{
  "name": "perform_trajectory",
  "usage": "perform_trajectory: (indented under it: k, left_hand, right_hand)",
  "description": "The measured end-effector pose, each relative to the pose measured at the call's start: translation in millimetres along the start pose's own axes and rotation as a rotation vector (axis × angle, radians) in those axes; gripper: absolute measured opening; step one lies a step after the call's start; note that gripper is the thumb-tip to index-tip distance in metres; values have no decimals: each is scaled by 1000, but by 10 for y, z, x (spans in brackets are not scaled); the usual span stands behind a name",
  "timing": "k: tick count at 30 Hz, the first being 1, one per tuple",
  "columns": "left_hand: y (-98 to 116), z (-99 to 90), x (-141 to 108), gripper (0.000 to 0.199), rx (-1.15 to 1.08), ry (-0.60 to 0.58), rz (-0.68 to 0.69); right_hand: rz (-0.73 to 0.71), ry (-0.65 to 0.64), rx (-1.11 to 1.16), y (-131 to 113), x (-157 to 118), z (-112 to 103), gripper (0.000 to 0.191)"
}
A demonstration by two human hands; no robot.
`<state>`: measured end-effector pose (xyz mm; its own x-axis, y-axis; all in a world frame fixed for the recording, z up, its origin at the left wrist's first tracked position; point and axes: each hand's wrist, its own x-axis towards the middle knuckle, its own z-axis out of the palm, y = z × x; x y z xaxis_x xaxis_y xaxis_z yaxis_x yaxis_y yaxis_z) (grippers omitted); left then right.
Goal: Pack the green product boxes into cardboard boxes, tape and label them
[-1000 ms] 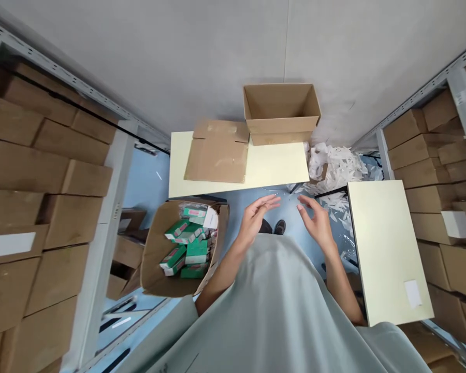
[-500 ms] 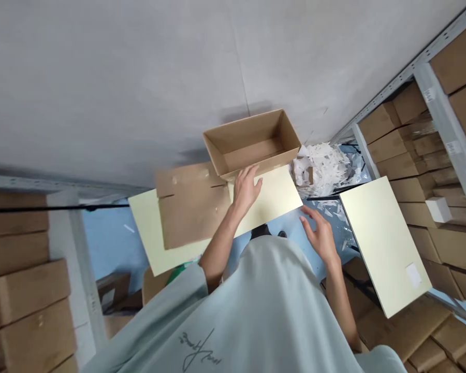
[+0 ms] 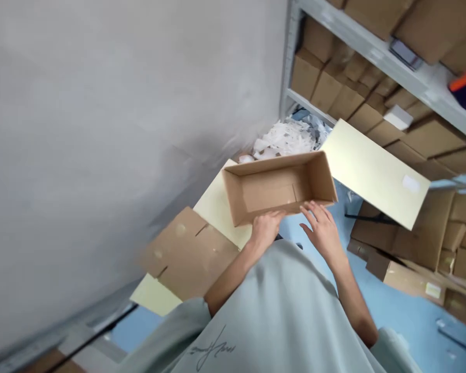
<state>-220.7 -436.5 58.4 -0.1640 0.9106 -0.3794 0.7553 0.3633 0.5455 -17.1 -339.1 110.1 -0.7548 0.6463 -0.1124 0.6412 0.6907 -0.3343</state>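
Left grip [image 3: 268, 229] clasps the box [image 3: 272, 190] by its near rim, thumb hidden; right grip [image 3: 323, 228] loosely spread alongside.

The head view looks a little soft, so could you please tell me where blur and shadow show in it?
In the head view, the shelf at upper right looks smeared; in that same view, a soft shadow darkens the wall beside the left table, while the open box looks sharper.
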Motion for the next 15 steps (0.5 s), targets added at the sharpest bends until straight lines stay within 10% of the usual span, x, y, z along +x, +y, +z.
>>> perform_trajectory:
  k: [6, 15]
  left_hand:
    - [1032, 818, -10, 50, 56, -312, 552]
    - [3217, 2796, -518, 34, 320, -649, 1189]
  right_hand:
    - [492, -182, 61, 455, -1531, 59, 47]
    - [1147, 81, 225, 980, -4403, 173, 41]
